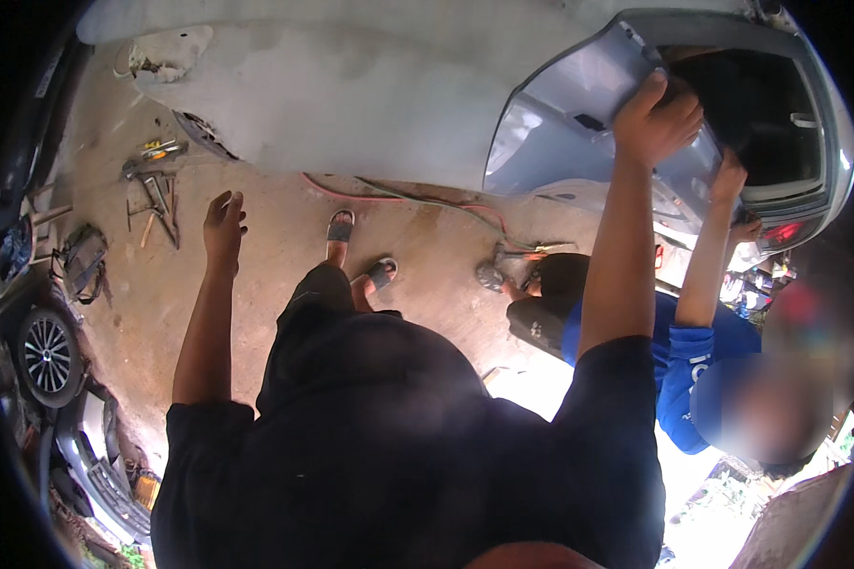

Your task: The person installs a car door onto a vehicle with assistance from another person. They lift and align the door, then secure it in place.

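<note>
At the upper right, my right hand (pixel 657 121) is closed over the edge of a silver-blue car door (pixel 550 133). The door stands against the side of a car whose other panels (pixel 351 95) are dull grey. My left hand (pixel 223 228) hangs free over the concrete floor, its fingers loosely bent and apart, and nothing clear shows in it. A co-worker in a blue shirt (pixel 678 379) is low beside me on the right. That person's hand (pixel 728 177) is on the door's edge, below my right hand.
Hammers and other hand tools (pixel 158 204) lie on the floor at left. Red and green hoses (pixel 427 197) run along the car's side. A wheel (pixel 47 356), a bumper (pixel 100 465) and a dark bag (pixel 83 261) are at the left edge. My sandalled feet (pixel 380 273) stand mid-floor.
</note>
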A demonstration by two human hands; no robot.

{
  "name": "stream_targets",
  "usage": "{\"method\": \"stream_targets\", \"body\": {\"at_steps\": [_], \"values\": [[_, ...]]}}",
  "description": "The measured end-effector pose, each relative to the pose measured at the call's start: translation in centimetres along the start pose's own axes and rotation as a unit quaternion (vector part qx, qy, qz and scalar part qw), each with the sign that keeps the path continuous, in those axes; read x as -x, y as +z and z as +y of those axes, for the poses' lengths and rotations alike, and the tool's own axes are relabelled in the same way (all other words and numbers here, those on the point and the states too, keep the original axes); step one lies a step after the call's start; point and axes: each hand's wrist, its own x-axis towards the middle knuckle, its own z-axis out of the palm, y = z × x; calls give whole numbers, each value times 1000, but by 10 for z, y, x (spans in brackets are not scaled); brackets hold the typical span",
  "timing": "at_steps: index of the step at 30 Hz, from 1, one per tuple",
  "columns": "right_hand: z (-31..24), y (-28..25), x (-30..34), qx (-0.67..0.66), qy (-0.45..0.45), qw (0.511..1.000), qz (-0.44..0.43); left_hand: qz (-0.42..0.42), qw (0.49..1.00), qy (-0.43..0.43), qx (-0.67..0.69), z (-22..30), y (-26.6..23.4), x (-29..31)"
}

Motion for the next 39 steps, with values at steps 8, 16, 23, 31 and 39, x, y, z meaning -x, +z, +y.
{"method": "stream_targets", "body": {"at_steps": [8, 16, 23, 31, 39], "values": [[-11, -10, -9, -33, -35, 998, 47, -87, 937, -215, 261, -45, 31, -30], [8, 1, -3, -22, -40, 999, 4, -183, 742, -241, 598, -4, 94, -93], [32, 5, 3, -23, -33, 999, -26, -109, 798, -147, 574, 7, 115, -136], [15, -10, 2, -12, 10, 999, -50, -3, 751, -181, 635, -16, 141, -164], [19, -2, 8, -27, -10, 999, -26, -172, 781, -138, 584, 10, 122, -146]]}}
